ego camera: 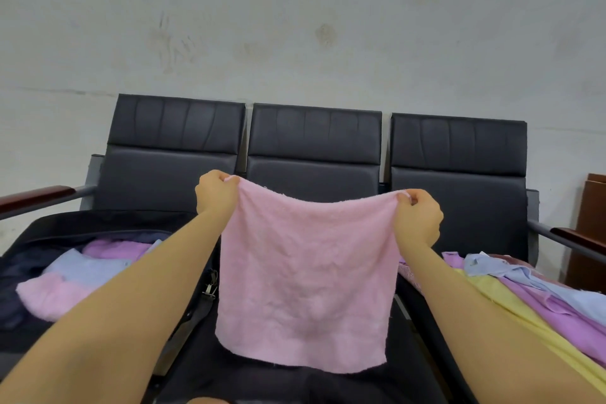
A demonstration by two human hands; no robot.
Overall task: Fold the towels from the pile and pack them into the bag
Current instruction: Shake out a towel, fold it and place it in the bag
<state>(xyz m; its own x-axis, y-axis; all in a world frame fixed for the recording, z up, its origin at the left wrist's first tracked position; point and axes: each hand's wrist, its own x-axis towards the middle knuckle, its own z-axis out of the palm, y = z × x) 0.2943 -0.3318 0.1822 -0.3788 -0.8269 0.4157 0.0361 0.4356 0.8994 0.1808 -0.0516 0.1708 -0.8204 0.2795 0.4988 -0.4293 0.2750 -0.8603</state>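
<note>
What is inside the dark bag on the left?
The bag holds folded towels: pink, blue and purple. Anything beneath them, or behind the left arm, is hidden.

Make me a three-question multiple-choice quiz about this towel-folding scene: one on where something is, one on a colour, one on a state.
1. Where is the unfolded pile?
A. On the seat to the person's right
B. On the floor
C. Inside the bag

2. What colour is the held towel?
A. Yellow
B. Pink
C. Blue

3. How is that towel right now?
A. Folded in half
B. Crumpled in one hand
C. Spread open, hanging from its top corners

Answers:
1 A: the yellow, purple and blue heap lies on the right seat.
2 B: the hanging cloth is pink.
3 C: the left hand and right hand each pinch a top corner, and the towel hangs flat. The bag on the left already holds towels.
</note>
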